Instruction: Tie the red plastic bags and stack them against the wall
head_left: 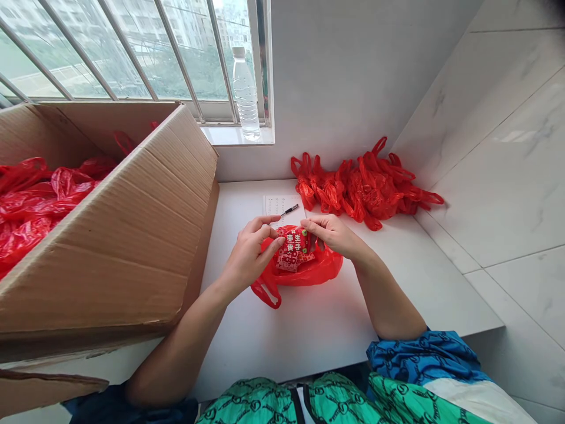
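Note:
A small red packet point(295, 240) with white printed characters is upright between my hands, over an opened red plastic bag point(322, 270) on the white tabletop. My left hand point(252, 250) pinches the packet's left edge between thumb and fingers. At its upper right edge, my right hand point(334, 234) has closed fingers on it, though the fingertips are partly hidden. Below it, in the bag's mouth, lies a patterned red and pink packet point(288, 261). One bag handle point(268, 296) droops toward me on the table.
A large cardboard box point(132, 235) full of red plastic bags point(39, 200) stands at left. Several tied red bags point(366, 185) are piled by the wall. A pen point(290, 209) lies on a printed sheet point(273, 204). A water bottle point(245, 94) stands on the windowsill.

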A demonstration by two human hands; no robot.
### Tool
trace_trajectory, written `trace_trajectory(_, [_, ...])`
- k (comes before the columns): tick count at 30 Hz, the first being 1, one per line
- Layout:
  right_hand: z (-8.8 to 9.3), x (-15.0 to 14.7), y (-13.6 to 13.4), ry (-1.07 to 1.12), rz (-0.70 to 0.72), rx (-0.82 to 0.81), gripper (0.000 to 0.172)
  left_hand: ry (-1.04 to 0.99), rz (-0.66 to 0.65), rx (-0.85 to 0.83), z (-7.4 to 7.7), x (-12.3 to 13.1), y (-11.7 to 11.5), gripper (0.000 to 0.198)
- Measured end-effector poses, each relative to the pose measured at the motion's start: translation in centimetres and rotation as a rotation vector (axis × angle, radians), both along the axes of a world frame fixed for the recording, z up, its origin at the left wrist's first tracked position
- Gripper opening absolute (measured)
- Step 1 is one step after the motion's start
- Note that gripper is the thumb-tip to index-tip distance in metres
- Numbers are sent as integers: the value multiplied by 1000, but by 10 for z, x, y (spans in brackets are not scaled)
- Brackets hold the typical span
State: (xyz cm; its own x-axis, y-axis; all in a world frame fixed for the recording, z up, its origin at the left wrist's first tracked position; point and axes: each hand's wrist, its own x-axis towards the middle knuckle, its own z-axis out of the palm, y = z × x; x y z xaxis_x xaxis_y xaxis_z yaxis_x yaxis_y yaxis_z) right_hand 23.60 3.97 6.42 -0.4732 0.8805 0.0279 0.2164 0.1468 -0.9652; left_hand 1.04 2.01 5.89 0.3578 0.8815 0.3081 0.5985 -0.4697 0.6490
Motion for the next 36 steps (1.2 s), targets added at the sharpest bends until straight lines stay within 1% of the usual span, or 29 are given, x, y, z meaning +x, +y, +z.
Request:
trace_trajectory(3, [2,-2,-4,-46,36,19,40,17,4,25,-2,1,-1,26])
trace_trajectory(5, [3,-2,-7,-119,33,85,37,72,17,47,-3,2,-1,25])
trace_trajectory(9, [0,4,-8,-380,-4,255,27,222,49,70,-6,1,0,25])
trace_trajectory(11, [-2,4,-8,-528,-6,293,26,258,55,80,-6,0,0,28])
trace_trajectory(13, [-5,3,-7,-650,17,288,26,274,62,92,-6,-1,1,29])
trace_trajectory(15, [-7,1,-5,-749,27,263,22,286,70,96,-5,-2,0,30])
trace_trajectory(19, [-17,0,2,-954,0,212,16,313,79,84,-2,-4,-1,32])
trace_trajectory(22, [-29,0,9,-1002,41,204,21,372,79,63,-2,-4,-2,32])
trace_trajectory(25, [-41,-5,13,-1058,59,202,28,450,43,13,-4,-4,-2,31])
trace_trajectory(27, [-46,-12,14,-1106,63,196,26,491,11,-22,-6,-4,-2,31])
trace_trajectory(30, [-47,-20,12,-1161,68,187,17,523,-20,-52,-8,-3,-2,34])
trace_trajectory(33, [-44,-22,9,-1193,60,196,6,545,-34,-62,-8,-2,-2,36])
trace_trajectory(36, [-38,-18,7,-1205,24,239,5,573,-27,-69,-9,-2,-2,36])
